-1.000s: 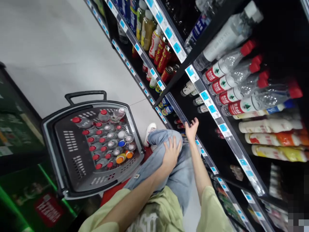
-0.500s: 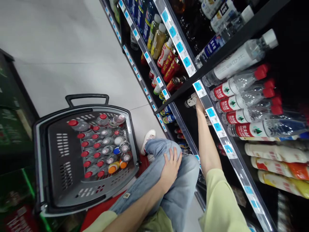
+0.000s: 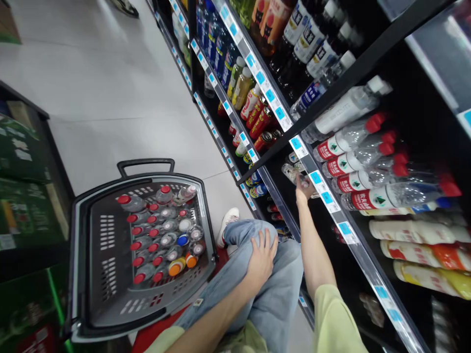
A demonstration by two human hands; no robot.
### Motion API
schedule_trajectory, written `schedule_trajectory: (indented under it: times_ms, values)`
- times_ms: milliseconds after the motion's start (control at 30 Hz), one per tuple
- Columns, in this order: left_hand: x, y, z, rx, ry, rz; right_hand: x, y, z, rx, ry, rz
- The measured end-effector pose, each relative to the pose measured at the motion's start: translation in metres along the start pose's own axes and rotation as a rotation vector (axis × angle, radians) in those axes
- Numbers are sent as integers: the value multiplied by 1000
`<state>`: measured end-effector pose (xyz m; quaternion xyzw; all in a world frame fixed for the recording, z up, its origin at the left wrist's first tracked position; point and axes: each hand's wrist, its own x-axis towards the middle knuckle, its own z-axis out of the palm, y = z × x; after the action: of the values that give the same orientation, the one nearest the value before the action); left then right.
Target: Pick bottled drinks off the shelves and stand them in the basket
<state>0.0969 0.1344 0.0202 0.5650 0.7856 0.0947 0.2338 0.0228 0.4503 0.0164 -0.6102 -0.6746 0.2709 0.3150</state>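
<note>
My left hand (image 3: pixel 262 255) rests on the knee of my jeans (image 3: pixel 239 279), fingers spread, holding nothing. On the right, my right hand (image 3: pixel 303 189) reaches into a lower shelf bay and is wrapped round a small clear bottle (image 3: pixel 290 172) with a pale label. Similar bottles lie close beside it. The basket (image 3: pixel 114 314) stands at the left, with many bottles in it, mostly red-capped (image 3: pixel 139 278), along with a blue cap (image 3: pixel 182 239) and orange caps (image 3: pixel 176 267). Red-labelled water bottles (image 3: pixel 371 198) fill the shelf above my right hand.
Shelf edges with blue price tags (image 3: pixel 327 197) run diagonally beside my right arm. A dark divider bar (image 3: pixel 279 145) crosses them near my hand. Green cartons (image 3: pixel 29 211) are stacked at the far left. Grey floor (image 3: pixel 110 98) lies beyond the basket, with part of a wheel (image 3: pixel 127 7) at the top.
My right hand, mostly hidden behind the shelf edge before, now shows with the bottle nearer the shelf front. The view has shifted. My left hand stays on the knee.
</note>
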Motion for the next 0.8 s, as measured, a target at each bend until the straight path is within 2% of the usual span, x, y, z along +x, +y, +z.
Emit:
schedule_trajectory:
  times_ms: [133, 233, 333, 433, 533, 600, 700, 800]
  values:
    - [-6, -2, 0, -19, 56, 8, -39, 14, -25, 236, 124, 187]
    - [-12, -6, 3, -83, 108, 24, -66, 15, -54, 401, 178, 269]
    - [-21, -11, 3, -194, 158, 34, -98, 12, -97, 551, 212, 318]
    - [-32, -16, -2, -340, 252, 35, -137, 9, -149, 677, 229, 366]
    - [-44, -20, -11, -406, 374, 15, -183, 10, -205, 782, 156, 394]
    - [-54, -21, -15, -433, 409, 23, -214, 13, -239, 822, 41, 394]
    - [-72, -22, -18, -569, 354, 88, -255, 13, -278, 805, -123, 372]
    - [-97, -23, -17, -740, 229, 150, -281, 7, -299, 714, -157, 352]
